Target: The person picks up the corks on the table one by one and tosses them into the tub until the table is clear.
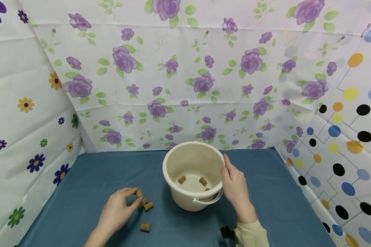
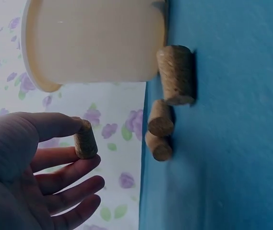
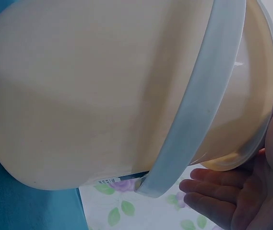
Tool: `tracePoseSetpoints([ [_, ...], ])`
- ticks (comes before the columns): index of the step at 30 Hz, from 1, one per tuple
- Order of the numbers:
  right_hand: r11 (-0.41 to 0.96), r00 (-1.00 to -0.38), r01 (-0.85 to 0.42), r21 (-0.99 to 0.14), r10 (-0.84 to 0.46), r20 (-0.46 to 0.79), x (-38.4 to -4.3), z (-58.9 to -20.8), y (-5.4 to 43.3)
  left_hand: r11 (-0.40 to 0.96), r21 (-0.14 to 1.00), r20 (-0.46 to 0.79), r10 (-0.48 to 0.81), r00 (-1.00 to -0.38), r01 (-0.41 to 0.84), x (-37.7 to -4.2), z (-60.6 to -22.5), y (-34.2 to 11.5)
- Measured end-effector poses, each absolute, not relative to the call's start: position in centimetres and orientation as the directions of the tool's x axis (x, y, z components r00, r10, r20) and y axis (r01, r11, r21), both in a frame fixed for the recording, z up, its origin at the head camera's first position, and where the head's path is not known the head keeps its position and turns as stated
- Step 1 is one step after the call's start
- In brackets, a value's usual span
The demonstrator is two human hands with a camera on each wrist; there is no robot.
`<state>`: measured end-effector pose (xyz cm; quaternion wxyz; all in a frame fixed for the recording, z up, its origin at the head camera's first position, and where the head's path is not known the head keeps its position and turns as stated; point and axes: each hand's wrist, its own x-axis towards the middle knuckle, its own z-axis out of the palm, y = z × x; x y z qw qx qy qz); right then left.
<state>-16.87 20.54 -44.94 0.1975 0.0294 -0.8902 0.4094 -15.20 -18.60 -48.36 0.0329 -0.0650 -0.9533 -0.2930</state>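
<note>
My left hand (image 1: 119, 209) pinches a cork (image 2: 85, 140) between thumb and fingertips, lifted off the cloth; the other fingers are spread below it in the left wrist view. Close by on the cloth lie two corks side by side, one of them a short cork (image 1: 148, 206), and a third cork (image 1: 145, 227) lies nearer the front. To their right stands a cream bucket (image 1: 185, 197) with three corks inside, among them one cork (image 1: 181, 179) on its floor. My right hand (image 1: 236, 185) holds the bucket's right rim, thumb at the edge and fingers along the outside.
A pale bail handle (image 3: 198, 105) hangs down against the bucket's front right side. Blue cloth (image 1: 111, 168) covers the table. Flowered sheeting (image 1: 185, 68) rises behind it, with more patterned sheets at both sides. A black strap (image 1: 227, 233) sits by the right sleeve.
</note>
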Motion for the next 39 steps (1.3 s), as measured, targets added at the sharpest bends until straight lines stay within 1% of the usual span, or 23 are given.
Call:
tracePoseSetpoints([
  [11, 0.664, -0.918, -0.211, -0.717, 0.116, 0.378, -16.8, -44.8, 20.7, 0.783, 0.572, 0.245, 0.122, -0.962, 0.245, -15.2, -47.1, -17.3],
  [19, 0.665, -0.92, -0.208, -0.717, 0.117, 0.374, -16.9, -44.9, 20.7, 0.753, 0.589, 0.335, 0.105, -0.936, 0.295, -15.2, -46.4, -15.7],
  [26, 0.665, -0.918, -0.214, -0.715, 0.113, 0.38, -16.8, -44.9, 20.7, 0.682, 0.637, 0.418, 0.088, -0.904, 0.36, -15.5, -45.0, -14.6],
  [33, 0.664, -0.921, -0.209, -0.718, 0.115, 0.373, -16.9, -45.0, 20.7, 0.602, 0.662, 0.523, 0.056, -0.851, 0.447, -15.8, -43.8, -13.3],
  [39, 0.664, -0.919, -0.219, -0.715, 0.106, 0.381, -16.9, -44.8, 20.6, 0.539, 0.69, 0.549, 0.046, -0.834, 0.484, -16.1, -43.3, -11.9],
])
